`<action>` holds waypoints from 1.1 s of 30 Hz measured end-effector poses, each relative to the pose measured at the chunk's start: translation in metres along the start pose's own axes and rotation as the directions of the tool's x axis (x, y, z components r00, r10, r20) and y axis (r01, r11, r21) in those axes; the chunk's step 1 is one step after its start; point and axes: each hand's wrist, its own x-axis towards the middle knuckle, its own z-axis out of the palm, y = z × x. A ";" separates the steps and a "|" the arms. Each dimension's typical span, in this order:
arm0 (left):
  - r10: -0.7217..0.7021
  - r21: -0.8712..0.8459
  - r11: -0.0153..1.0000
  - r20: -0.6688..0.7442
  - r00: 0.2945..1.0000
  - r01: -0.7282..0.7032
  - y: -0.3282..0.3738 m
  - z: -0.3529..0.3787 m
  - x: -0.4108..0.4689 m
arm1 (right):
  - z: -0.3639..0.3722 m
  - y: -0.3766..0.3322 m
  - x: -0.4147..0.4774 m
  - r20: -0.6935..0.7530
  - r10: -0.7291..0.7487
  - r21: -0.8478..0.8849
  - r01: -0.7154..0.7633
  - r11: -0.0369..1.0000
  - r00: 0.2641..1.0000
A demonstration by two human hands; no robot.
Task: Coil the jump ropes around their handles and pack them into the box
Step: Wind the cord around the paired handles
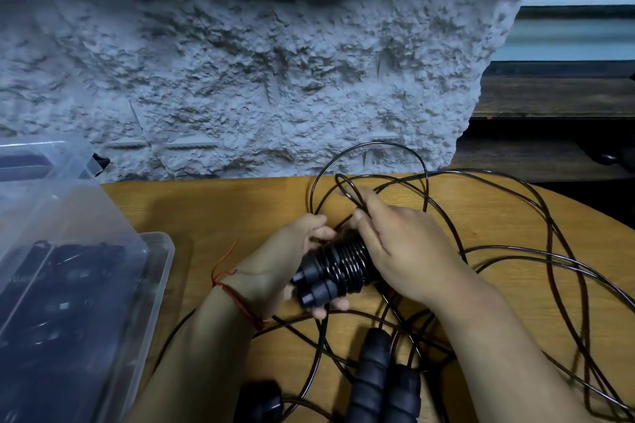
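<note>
as the rope [347,263] winds on, left grip [275,268]: curled round both handles [311,297], keeping them paired
right grip [402,251]: pinches rope, feeding turns taut
box [165,251]: open nearby for packing

You've got a pair of black plastic jump-rope handles [318,288] side by side in your left hand [275,268], end caps toward you, bundle tilted. Thin glossy black cord [347,261] is wound round both in tight turns, approx. mid-length. The rest of that cord runs loose in big overlapping loops to the right & behind. Your right hand [402,251] pinches one strand just beyond the coil. A second pair of black foam-grip handles [372,374] lies near the bottom edge, not wrapped, loose cord around it. The clear plastic box [156,251] sits at left w/ its clear lid [44,175] raised behind. Dark coiled ropes [62,285] are inside.
</note>
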 end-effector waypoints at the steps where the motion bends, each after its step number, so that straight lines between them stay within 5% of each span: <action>1: 0.033 -0.007 0.999 -0.045 0.998 -0.033 0.001 -0.002 0.000 | -0.001 0.003 0.000 -0.019 0.035 0.016 -0.035 0.999 0.999; 5: 0.267 0.034 0.963 -0.054 0.962 -0.266 0.002 -0.002 -0.006 | 0.000 0.009 -0.001 -0.068 0.154 0.023 -0.153 0.988 0.986; 9: 0.477 0.301 0.862 -0.205 0.855 -0.409 -0.008 -0.003 0.001 | 0.010 0.008 0.000 -0.048 0.238 0.001 -0.239 0.971 0.970; 13: 0.765 0.794 0.496 -0.210 0.609 -0.350 -0.019 -0.010 0.010 | 0.013 0.005 0.001 -0.014 0.278 -0.061 -0.279 0.958 0.960; 16: 0.828 0.908 0.300 -0.096 0.553 -0.291 -0.022 -0.011 0.014 | 0.013 0.002 0.001 -0.044 0.267 -0.124 -0.270 0.955 0.963; 24: 0.804 0.896 0.366 -0.169 0.570 -0.250 -0.025 0.006 0.015 | 0.019 0.000 0.000 -0.062 0.229 -0.175 -0.236 0.956 0.972; 33: 0.629 0.664 0.681 -0.315 0.710 -0.308 -0.017 0.007 0.013 | 0.025 -0.004 -0.002 -0.090 0.221 -0.049 -0.226 0.973 0.971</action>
